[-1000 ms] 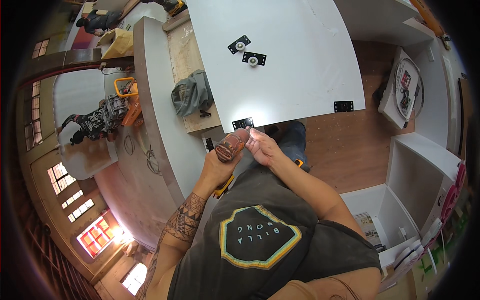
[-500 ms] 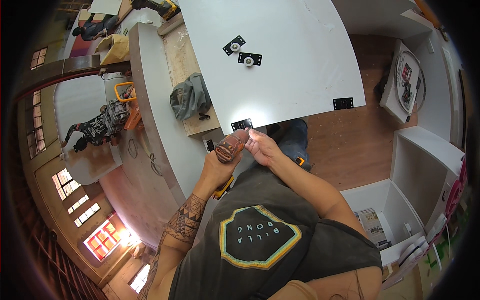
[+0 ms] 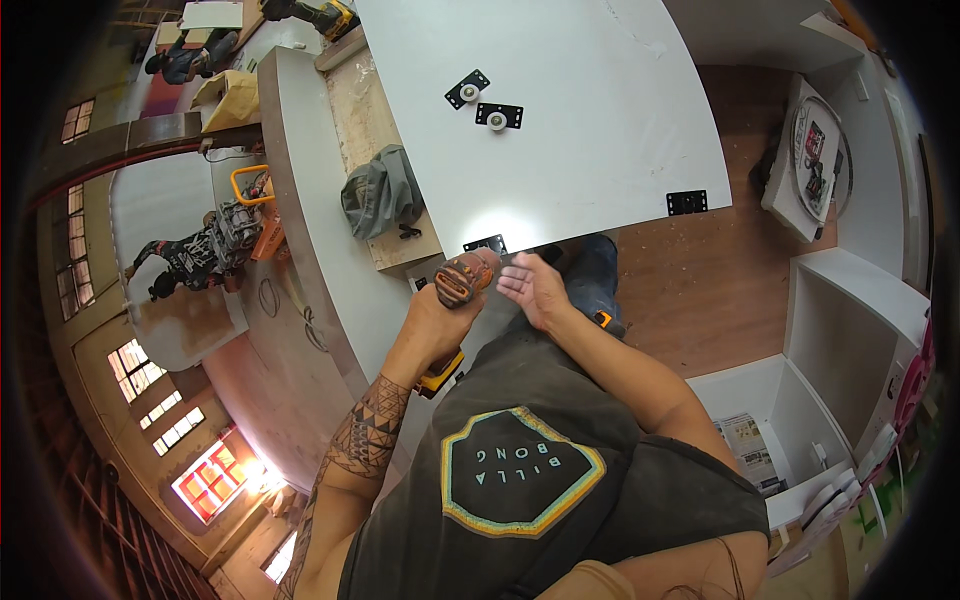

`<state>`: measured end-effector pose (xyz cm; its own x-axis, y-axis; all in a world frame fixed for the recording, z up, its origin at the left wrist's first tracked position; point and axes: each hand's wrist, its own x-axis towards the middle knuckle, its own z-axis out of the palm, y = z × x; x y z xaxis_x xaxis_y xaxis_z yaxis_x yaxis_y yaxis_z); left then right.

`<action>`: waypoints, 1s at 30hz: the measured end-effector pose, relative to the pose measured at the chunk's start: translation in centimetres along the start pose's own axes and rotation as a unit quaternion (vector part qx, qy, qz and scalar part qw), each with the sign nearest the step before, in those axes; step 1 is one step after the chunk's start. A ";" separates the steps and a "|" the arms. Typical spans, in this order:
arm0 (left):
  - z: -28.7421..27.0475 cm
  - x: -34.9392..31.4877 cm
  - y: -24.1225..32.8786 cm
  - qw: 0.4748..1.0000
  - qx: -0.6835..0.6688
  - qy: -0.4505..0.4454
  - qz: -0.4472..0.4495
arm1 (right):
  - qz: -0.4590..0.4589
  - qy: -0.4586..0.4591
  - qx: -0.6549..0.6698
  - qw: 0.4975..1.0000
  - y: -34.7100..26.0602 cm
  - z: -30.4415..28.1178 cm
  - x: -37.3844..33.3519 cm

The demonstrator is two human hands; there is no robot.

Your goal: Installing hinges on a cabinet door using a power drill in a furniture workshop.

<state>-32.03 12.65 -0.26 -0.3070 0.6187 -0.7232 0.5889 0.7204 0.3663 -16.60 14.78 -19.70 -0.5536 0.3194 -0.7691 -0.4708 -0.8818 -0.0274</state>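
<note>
My left hand (image 3: 437, 322) grips a worn cordless drill (image 3: 468, 279) with a yellow battery base. Its nose points at a black mounting plate (image 3: 486, 243) on the near edge of a white panel (image 3: 590, 160), and a bright light spot falls around that plate. The drill's tip and any screw there are hidden. Beside the drill's nose, my right hand (image 3: 537, 290) is open, palm turned toward the drill, with nothing visible in it. On the panel lie two black plates with white rollers, one roller plate (image 3: 467, 91) touching or nearly touching the other roller plate (image 3: 499, 117). Another black plate (image 3: 687, 203) sits at the near right corner.
A grey cloth (image 3: 382, 192) lies on a wooden board left of the panel. Another drill (image 3: 318, 14) rests at the top left. White open boxes (image 3: 860, 300) stand right. Two people work at the left, one co-worker (image 3: 190, 262) nearer, another co-worker (image 3: 195, 60) farther.
My right hand has drawn slightly away from the drill's nose, and its fingers have opened out. The drill has tilted a little in my left hand. The nearer co-worker has shifted posture.
</note>
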 end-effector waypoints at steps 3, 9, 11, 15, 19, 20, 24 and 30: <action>0.0 -0.2 0.2 1.000 0.009 0.015 0.023 | -0.094 0.097 -0.060 0.989 -1.0 0.5 -0.3; 0.4 0.0 -0.3 0.999 -0.013 0.015 0.030 | -0.211 0.135 -0.159 0.955 -2.9 0.9 0.0; 0.5 0.1 -0.1 1.000 -0.004 -0.010 -0.022 | -0.219 0.137 -0.185 0.948 -3.0 0.8 -0.1; 1.0 0.3 -0.5 1.000 0.004 0.013 0.018 | -0.219 0.139 -0.192 0.946 -3.3 0.7 0.1; 1.2 0.4 -0.3 1.000 0.002 0.013 0.012 | -0.216 0.149 -0.202 0.944 -3.5 1.0 -0.2; 1.3 0.5 -0.4 1.000 0.002 0.015 0.015 | -0.217 0.149 -0.208 0.942 -3.6 1.1 -0.3; 1.7 0.8 -0.9 1.000 0.004 0.012 0.023 | -0.208 0.158 -0.226 0.938 -3.7 0.8 -0.2; 2.2 1.1 -1.6 0.997 0.002 0.030 0.073 | -0.207 0.142 -0.241 0.938 -3.9 0.2 0.2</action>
<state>-31.67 11.45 -2.93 -0.2621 0.7341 -0.6264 0.6331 0.6207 0.4625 -15.00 18.40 -19.56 -0.1557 0.6240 -0.7658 -0.2017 -0.7790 -0.5937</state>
